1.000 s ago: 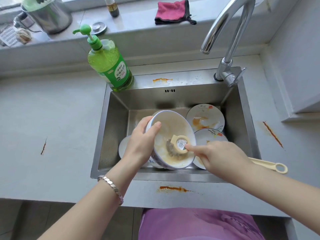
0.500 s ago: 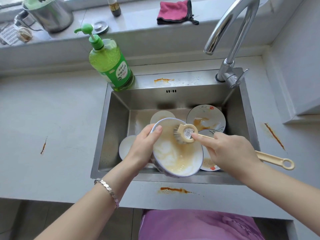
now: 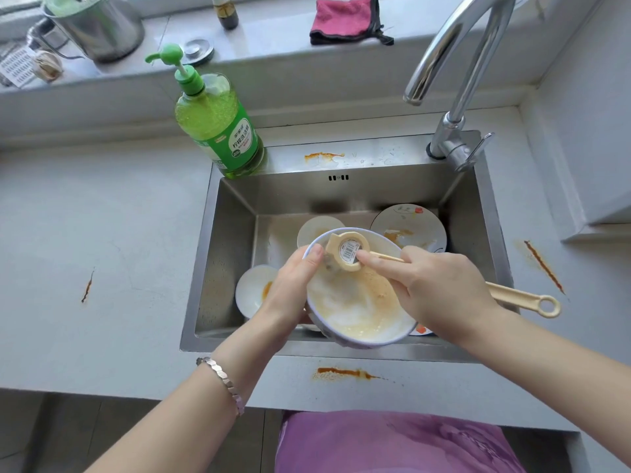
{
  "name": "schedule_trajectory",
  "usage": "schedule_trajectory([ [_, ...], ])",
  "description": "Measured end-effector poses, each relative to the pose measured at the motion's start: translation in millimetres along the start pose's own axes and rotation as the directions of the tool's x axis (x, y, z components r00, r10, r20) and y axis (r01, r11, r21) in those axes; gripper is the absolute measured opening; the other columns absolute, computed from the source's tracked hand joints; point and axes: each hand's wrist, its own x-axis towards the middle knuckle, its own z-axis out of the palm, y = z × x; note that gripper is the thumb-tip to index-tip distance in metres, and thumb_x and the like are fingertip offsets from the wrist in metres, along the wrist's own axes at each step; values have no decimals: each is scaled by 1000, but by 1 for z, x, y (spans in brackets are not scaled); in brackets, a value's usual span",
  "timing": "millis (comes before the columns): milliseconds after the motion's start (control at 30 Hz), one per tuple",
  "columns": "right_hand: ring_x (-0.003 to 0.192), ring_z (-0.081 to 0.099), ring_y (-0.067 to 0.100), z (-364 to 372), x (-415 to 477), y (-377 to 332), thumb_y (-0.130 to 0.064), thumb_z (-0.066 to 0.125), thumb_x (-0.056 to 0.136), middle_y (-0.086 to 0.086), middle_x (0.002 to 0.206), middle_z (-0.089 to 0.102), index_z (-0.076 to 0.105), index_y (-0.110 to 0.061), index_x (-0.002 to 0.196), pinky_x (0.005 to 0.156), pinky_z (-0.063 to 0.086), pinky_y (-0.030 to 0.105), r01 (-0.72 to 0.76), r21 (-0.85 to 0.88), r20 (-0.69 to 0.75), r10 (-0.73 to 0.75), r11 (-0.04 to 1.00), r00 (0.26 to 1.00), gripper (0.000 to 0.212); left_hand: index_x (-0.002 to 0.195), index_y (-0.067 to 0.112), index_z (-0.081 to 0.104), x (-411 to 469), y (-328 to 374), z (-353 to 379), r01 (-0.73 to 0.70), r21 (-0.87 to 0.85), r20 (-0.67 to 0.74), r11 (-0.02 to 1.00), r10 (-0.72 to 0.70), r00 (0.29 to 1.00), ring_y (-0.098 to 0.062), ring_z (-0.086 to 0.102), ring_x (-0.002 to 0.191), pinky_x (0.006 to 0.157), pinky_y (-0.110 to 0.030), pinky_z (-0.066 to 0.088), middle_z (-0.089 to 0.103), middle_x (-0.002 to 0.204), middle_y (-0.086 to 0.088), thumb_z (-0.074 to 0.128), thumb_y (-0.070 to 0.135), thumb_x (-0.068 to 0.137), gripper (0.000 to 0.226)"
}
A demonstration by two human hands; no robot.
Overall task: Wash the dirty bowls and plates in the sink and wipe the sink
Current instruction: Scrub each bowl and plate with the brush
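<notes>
Suds and brown grease smear the one bowl [image 3: 358, 308] my left hand [image 3: 290, 291] grips by its rim over the sink [image 3: 232, 233], my right hand [image 3: 440, 288] curled round the dish brush [image 3: 348, 250] pressed inside it, while the stained plate [image 3: 409, 227], the small dishes [image 3: 254, 291] below and the sink's wiping all look undone.

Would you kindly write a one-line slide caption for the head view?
Left hand holds a soapy bowl over the sink while the right hand presses a brush inside its far rim.
</notes>
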Motion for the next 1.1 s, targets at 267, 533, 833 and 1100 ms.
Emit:
schedule_trajectory([
  [267, 56, 53, 11, -7, -29, 20, -26, 47, 95, -17, 57, 55, 55, -51, 115, 47, 36, 21, -462, 337, 226, 406, 820, 886, 34, 99, 33, 57, 2, -4, -11, -88, 26, -125, 996, 91, 988, -15, 62, 89, 62, -26, 45, 64, 100, 6, 39, 37, 98, 19],
  [533, 36, 19, 4, 16, -28, 16, -42, 58, 81, -3, 62, 61, 60, -33, 106, 32, 18, 12, -650, 665, 739, 448, -368, 503, 26, 111, 35, 57, 1, -11, 9, -67, -111, -146, 992, 50, 988, -8, 67, 80, 57, -23, 54, 68, 98, 11, 39, 36, 98, 23],
  [833, 53, 29, 13, 24, -39, 22, -37, 72, 60, -4, 80, 62, 64, -35, 110, 46, 22, 19, -647, 678, 731, 228, -348, 643, 50, 106, 38, 59, 4, -18, 7, -120, -12, 65, 993, 121, 991, -5, 67, 91, 69, -20, 54, 70, 95, 18, 50, 40, 89, 20],
  [1100, 41, 27, 7, 33, -39, 17, -26, 61, 82, 0, 65, 52, 58, -20, 123, 32, 19, 15, -674, 638, 753, 484, -373, 446, 42, 132, 25, 50, -5, -21, 21, -284, 842, 18, 458, 504, 864, -17, 53, 103, 87, -24, 37, 56, 114, 1, 58, 40, 88, 47],
])
